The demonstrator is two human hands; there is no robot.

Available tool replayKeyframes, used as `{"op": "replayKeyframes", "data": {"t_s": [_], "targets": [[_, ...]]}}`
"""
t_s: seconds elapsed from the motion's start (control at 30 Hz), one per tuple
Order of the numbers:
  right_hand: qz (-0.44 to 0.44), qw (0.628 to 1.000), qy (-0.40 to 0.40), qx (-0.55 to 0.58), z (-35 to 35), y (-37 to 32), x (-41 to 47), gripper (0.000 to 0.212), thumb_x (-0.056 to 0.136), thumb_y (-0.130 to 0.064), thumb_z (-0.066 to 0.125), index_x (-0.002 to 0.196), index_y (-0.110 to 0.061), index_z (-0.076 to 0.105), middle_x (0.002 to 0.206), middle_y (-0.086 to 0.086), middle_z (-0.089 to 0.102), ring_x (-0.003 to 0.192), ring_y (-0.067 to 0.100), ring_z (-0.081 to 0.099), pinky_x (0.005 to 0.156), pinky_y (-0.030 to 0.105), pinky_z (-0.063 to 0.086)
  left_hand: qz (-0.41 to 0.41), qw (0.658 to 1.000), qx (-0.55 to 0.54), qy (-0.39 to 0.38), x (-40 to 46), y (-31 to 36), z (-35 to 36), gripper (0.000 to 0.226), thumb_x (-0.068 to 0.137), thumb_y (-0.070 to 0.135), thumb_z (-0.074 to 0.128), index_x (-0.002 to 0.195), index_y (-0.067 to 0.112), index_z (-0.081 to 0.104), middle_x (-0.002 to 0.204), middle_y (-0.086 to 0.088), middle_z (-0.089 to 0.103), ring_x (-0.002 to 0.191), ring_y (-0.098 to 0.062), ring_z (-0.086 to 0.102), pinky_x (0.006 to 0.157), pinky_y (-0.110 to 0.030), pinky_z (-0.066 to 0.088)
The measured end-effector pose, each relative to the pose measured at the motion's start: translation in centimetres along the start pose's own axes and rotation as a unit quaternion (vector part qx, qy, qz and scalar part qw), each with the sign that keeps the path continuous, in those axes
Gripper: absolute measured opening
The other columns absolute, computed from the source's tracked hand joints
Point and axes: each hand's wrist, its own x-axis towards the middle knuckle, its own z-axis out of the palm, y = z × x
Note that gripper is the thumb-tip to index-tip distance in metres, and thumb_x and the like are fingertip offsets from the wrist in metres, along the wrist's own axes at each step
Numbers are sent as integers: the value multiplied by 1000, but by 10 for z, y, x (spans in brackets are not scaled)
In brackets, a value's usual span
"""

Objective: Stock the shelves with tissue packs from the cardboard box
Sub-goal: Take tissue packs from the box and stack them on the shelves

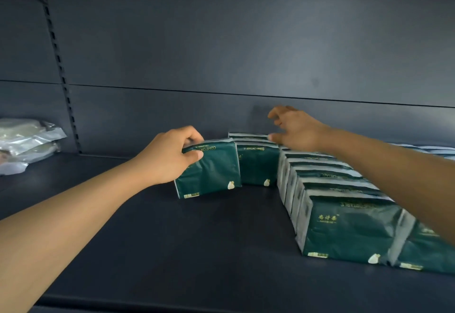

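One tissue pack (208, 168) is in your left hand (167, 156), thumb on the front face and fingers (194, 136) curled over the top edge, pinching it upright on the shelf (172, 238), just left of another standing pack (257, 165). Your right hand (295, 129) hovers over the back end of the long row of packs (327, 189), fingers spread and loosely bent, gripping nothing; whether the thumb touches the row is unclear. Step looks like placing: you're starting a second row beside the first. Next move calls for sliding the held pack right until it sits flush with its neighbour, then letting go. The cardboard box isn't in view. A crumpled clear plastic bag (27, 140) lies far left on the shelf.
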Motion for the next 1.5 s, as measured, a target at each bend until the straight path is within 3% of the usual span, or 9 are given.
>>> {"op": "replayKeyframes", "data": {"t_s": [0.1, 0.2, 0.43, 0.63, 0.73, 0.83, 0.9, 1.23, 1.5], "targets": [[3, 999, 37, 23, -15, 9, -14, 46, 92, -23, 55, 134, -11, 39, 131, 10, 45, 118, 20, 47, 89, 22, 34, 29, 999, 11, -10, 14, 18, 18, 10, 93, 25, 58, 102, 27, 56, 111, 9, 62, 99, -10, 59, 82, -26, 42], [3, 999, 44, 27, -18, 19, -26, 43, 92, -22, 55, 132, -11, 40, 129, 7, 45, 119, 19, 47, 89, 21, 33, 43, 999, 30, -1, 27, 32, 42, 19, 93, 28, 57, 112, 25, 56, 124, 7, 58, 113, -12, 54, 96, -39, 45], [2, 999, 42, 19, -12, 31, -41, 42, 91, -22, 57, 130, -13, 42, 124, 6, 48, 113, 20, 48, 92, 24, 38, 51, 993, 59, 90, 35, 41, 89, 26, 91, 23, 60, 116, 24, 56, 121, 3, 42, 121, -15, 36, 82, -38, 49], [3, 999, 34, 23, -8, 34, -52, 43, 91, -23, 57, 130, -12, 43, 128, 7, 48, 117, 20, 48, 89, 20, 34, 57, 989, 50, 127, 18, 29, 94, 68, 82, 15, 71, 139, 24, 35, 140, -1, 28, 125, -20, 35, 92, -38, 48], [10, 999, 26, 26, -7, 33, -54, 46, 91, -25, 57, 132, -13, 41, 129, 6, 48, 117, 20, 47, 89, 21, 34, -9, 997, 25, 73, 20, 25, 90, 77, 83, 16, 71, 144, 27, 25, 138, -8, 42, 116, -28, 50, 97, -40, 45], [12, 999, 19, 32, -6, 32, -55, 48, 91, -25, 57, 134, -13, 40, 130, 5, 47, 118, 20, 47, 89, 22, 34, -38, 997, -11, 61, 24, 28, 90, 69, 85, 12, 67, 142, 28, 29, 109, -10, 61, 86, -24, 59, 81, -37, 51], [9, 999, 22, 36, -6, 31, -55, 48, 91, -25, 57, 134, -13, 39, 131, 5, 46, 118, 20, 47, 89, 22, 35, -39, 997, -10, 67, 25, 30, 93, 62, 88, 9, 63, 140, 26, 34, 112, -9, 60, 83, -19, 55, 78, -32, 48], [8, 999, 26, 45, -6, 29, -62, 49, 91, -25, 58, 135, -13, 39, 132, 6, 46, 121, 21, 46, 92, 23, 35, -38, 998, 2, 49, 21, 36, 93, 64, 91, 14, 60, 145, 23, 27, 124, -10, 57, 93, -23, 55, 85, -33, 48], [9, 996, 83, 37, -35, 11, -106, 51, 89, -26, 61, 134, -12, 40, 135, 5, 45, 122, 20, 46, 89, 18, 32, -7, 997, 5, 82, -16, 58, 53, 58, 87, 27, 65, 138, 22, 37, 137, 1, 50, 123, -21, 49, 100, -43, 44]]}}
